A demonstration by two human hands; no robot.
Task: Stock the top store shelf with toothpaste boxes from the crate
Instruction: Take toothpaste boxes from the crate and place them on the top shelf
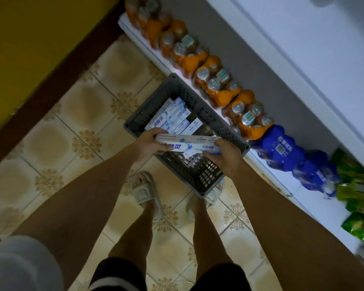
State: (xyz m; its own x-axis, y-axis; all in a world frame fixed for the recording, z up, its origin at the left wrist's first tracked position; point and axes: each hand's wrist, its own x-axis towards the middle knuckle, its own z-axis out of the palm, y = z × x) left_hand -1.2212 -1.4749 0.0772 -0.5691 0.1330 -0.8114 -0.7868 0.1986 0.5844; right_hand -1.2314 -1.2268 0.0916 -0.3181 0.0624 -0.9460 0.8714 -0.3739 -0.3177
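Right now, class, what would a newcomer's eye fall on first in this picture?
Both hands, left and right, grip the ends of white toothpaste boxes above a grey crate on the tiled floor. Beside it, orange bottle packs and blue packs line a low white shelf.

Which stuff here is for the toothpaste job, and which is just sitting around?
For the job:
- left hand and right hand, holding toothpaste boxes
- grey crate with more boxes

Just sitting around:
- orange bottle packs
- blue bottle pack
- green packets
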